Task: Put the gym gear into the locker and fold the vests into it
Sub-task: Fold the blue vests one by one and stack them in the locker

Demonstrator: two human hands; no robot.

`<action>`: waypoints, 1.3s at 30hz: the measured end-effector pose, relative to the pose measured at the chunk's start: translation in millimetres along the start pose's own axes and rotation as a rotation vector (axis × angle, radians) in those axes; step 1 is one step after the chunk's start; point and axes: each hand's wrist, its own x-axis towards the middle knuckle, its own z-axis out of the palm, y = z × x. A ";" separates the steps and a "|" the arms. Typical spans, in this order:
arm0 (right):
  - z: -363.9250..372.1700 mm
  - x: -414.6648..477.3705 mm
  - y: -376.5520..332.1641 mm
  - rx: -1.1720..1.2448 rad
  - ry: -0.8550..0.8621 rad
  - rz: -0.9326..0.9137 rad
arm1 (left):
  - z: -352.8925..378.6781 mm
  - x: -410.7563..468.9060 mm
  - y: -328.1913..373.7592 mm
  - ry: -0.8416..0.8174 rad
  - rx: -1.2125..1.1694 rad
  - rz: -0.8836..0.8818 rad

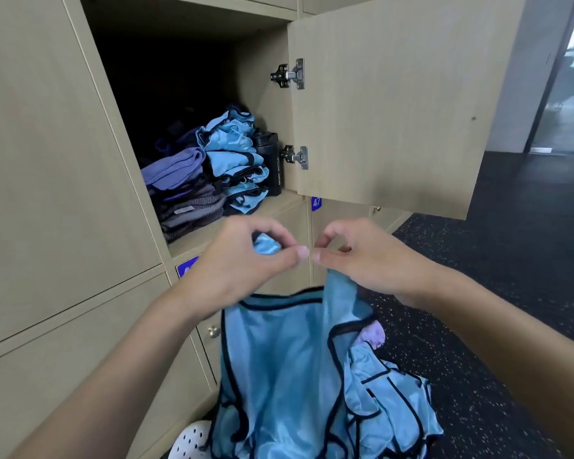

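Vest [279, 359] hangs in front of the lockers, below the open locker [259, 67], not inside it. It's light blue, shiny, thin fabric w/ black trim round the neck and armholes; the body drapes down in loose folds and the neckline sags between the two straps. L hand [242, 263] pinches one strap, fingers curled, a bunch of blue cloth showing inside the grip. R hand [368, 260] pinches the other strap between thumb and forefinger, strap running down from under the palm. Both hands are at the same height, thumb tips nearly touching, just under the locker's shelf edge. Door [395, 104] is swung wide to the right on two metal hinges. Inside: a stack of folded blue vests [236, 154], same blue w/ black trim, somewhat rumpled; left of it and touching, a pile of purple and grey clothes [179, 187]; right of the stack, a black bottle [270, 164] upright against the side wall. On the dark speckled floor [511, 293], low right, lies a loose heap of more blue vests [388, 392], unfolded, w/ a bit of lilac cloth [371, 336] at its top. A white perforated shoe [189, 438] shows at the bottom edge. Tag 47 [316, 203] sits on the locker below.
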 end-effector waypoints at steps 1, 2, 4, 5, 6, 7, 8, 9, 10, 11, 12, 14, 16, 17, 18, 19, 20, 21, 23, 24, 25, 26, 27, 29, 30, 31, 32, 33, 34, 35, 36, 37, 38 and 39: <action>0.5 -0.4 -1.7 0.024 0.019 0.014 | 4.2 -2.6 2.8 -0.051 -0.030 -0.015; 0.3 -1.2 -3.6 0.063 0.030 0.033 | 7.6 -4.7 4.9 -0.094 -0.067 -0.029; 0.8 -2.2 -5.5 0.211 0.014 0.072 | 13.2 -6.6 7.4 -0.153 -0.121 -0.035; 0.6 -2.4 -6.2 0.288 0.004 0.086 | 15.5 -7.1 8.2 -0.165 -0.120 -0.024; -0.2 -2.1 -6.5 0.349 0.005 0.097 | 17.2 -6.9 8.2 -0.167 -0.110 -0.015; -1.8 -2.1 -6.9 0.404 0.009 0.107 | 18.5 -6.7 8.0 -0.163 -0.102 -0.017; -3.4 -2.0 -7.2 0.462 0.009 0.115 | 19.2 -6.3 7.8 -0.159 -0.098 -0.023; -5.0 -1.8 -7.6 0.528 0.005 0.121 | 20.0 -5.8 6.9 -0.154 -0.091 -0.032; -7.0 -1.5 -7.5 0.596 -0.002 0.126 | 20.5 -5.8 6.5 -0.144 -0.081 -0.039; -8.7 -1.5 -7.6 0.654 -0.009 0.133 | 20.6 -5.8 6.2 -0.125 -0.066 -0.046; -10.6 -1.0 -7.4 0.695 -0.010 0.139 | 20.1 -5.5 6.3 -0.103 -0.047 -0.051; -14.8 -0.8 -6.5 0.720 -0.023 0.120 | 16.5 -4.1 6.0 -0.065 -0.018 -0.058; -18.1 -1.8 -5.1 0.657 -0.049 0.091 | 10.4 -2.6 5.3 -0.025 -0.010 -0.060; -18.3 -2.7 -4.1 0.574 -0.045 0.073 | 7.1 -1.8 4.4 0.001 -0.015 -0.066; -18.0 -3.5 -3.4 0.459 -0.022 0.043 | 3.6 -0.6 3.0 0.030 -0.033 -0.078; -17.1 -4.0 -2.9 0.341 0.014 0.004 | 0.2 0.8 1.0 0.055 -0.058 -0.093; -15.8 -4.1 -2.3 0.254 0.055 -0.033 | -3.2 2.2 -1.0 0.073 -0.080 -0.104; -14.7 -3.9 -1.4 0.194 0.097 -0.069 | -5.9 3.5 -3.1 0.086 -0.095 -0.109; -14.4 -3.8 -1.2 0.116 0.165 -0.118 | -10.2 5.7 -7.5 0.111 -0.120 -0.119; -14.9 -3.9 -1.9 0.119 0.174 -0.131 | -11.6 6.4 -9.3 0.116 -0.149 -0.131; -15.7 -4.2 -2.6 0.159 0.166 -0.141 | -12.1 7.1 -10.7 0.114 -0.197 -0.144; -16.2 -5.1 -3.7 0.215 0.156 -0.147 | -11.9 7.4 -11.3 0.109 -0.249 -0.156; -16.6 -5.7 -3.7 0.257 0.155 -0.152 | -11.0 7.7 -11.0 0.105 -0.289 -0.164; -17.5 -5.9 -2.9 0.268 0.160 -0.161 | -9.2 7.4 -7.7 0.103 -0.334 -0.166; -17.6 -6.6 -3.2 0.262 0.155 -0.163 | -8.5 7.2 -5.7 0.103 -0.353 -0.169; -18.0 -7.1 -3.7 0.260 0.148 -0.169 | -8.2 7.2 -4.4 0.101 -0.381 -0.177; -18.3 -8.2 -4.7 0.262 0.142 -0.178 | -7.8 7.3 -3.5 0.095 -0.416 -0.192; -18.8 -9.0 -5.2 0.265 0.139 -0.185 | -7.1 7.6 -2.7 0.083 -0.459 -0.218; -20.1 -9.8 -5.6 0.269 0.139 -0.191 | -6.0 7.9 -1.5 0.071 -0.500 -0.246; -21.7 -10.2 -5.7 0.275 0.138 -0.198 | -4.7 7.9 -0.1 0.063 -0.532 -0.265; -23.4 -10.5 -5.5 0.289 0.130 -0.206 | -3.8 7.4 1.5 0.058 -0.548 -0.273; -24.8 -10.8 -4.9 0.313 0.109 -0.216 | -3.5 6.9 1.7 0.055 -0.546 -0.269; -26.1 -11.2 -4.6 0.351 0.073 -0.229 | -3.7 6.3 0.8 0.048 -0.527 -0.253; -27.4 -11.7 -4.8 0.395 0.029 -0.243 | -4.0 5.8 -1.4 0.043 -0.495 -0.225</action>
